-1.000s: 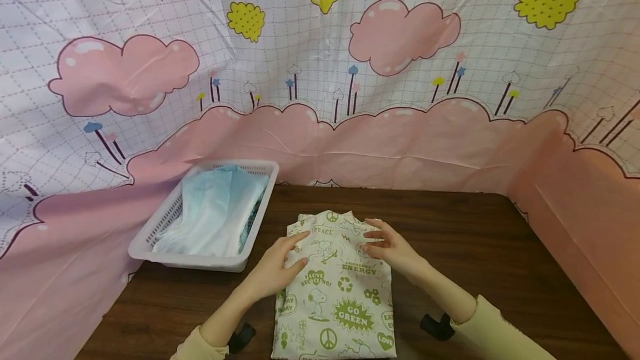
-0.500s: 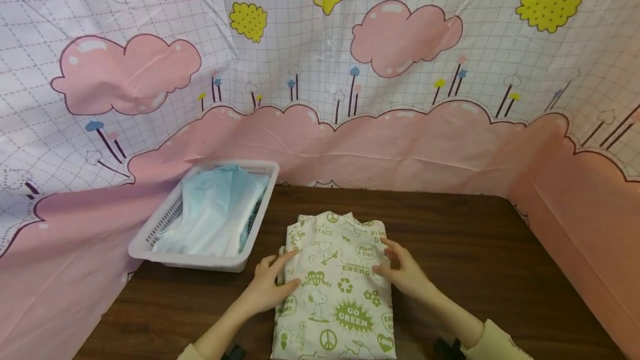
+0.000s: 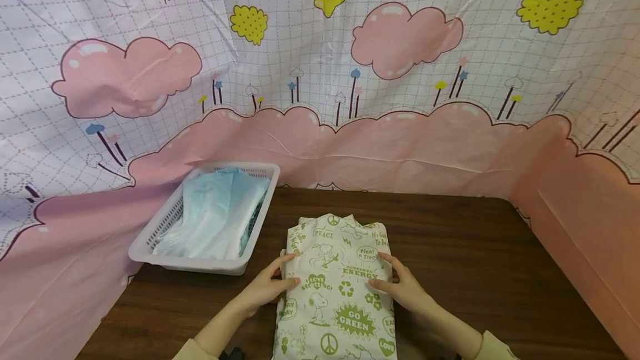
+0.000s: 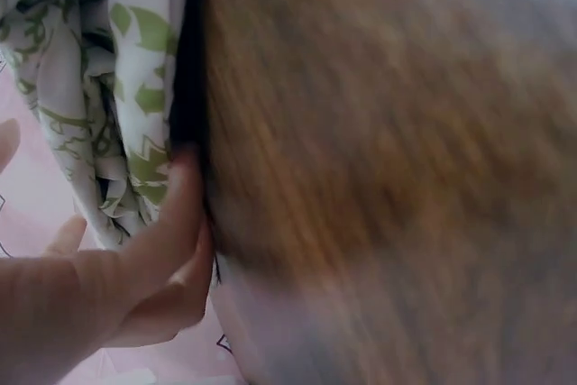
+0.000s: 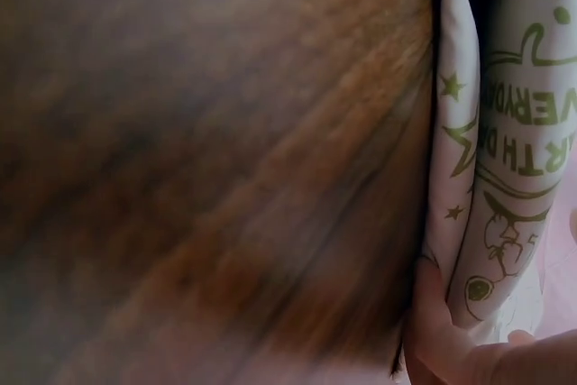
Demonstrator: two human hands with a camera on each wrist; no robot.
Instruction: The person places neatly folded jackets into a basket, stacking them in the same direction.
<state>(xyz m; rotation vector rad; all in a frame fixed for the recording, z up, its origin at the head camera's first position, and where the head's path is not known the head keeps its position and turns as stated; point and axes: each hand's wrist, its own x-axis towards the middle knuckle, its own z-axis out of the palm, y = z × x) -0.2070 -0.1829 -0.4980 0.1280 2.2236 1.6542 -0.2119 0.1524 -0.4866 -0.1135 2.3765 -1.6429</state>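
Observation:
A folded white cloth (image 3: 332, 307) with green cartoon and lettering prints lies in a thick stack on the dark wooden table. My left hand (image 3: 267, 288) holds its left edge, thumb and index finger on top. Other fingers (image 4: 185, 295) reach in low at the cloth's side in the left wrist view. On the opposite edge my right hand (image 3: 407, 290) grips the cloth the same way, with a finger (image 5: 433, 322) tucked at the bottom layer in the right wrist view. The cloth's folded layers (image 5: 457, 132) show from the side.
At the back left stands a white plastic basket (image 3: 237, 264) holding a light blue and white folded cloth (image 3: 215, 215). A pink and white cartoon-printed curtain (image 3: 400, 149) hangs behind and around the dark wooden table (image 3: 465, 249).
Both hands have moved down from over the upper part of the cloth to its left and right edges and closed in on them. The cloth and basket stay in place.

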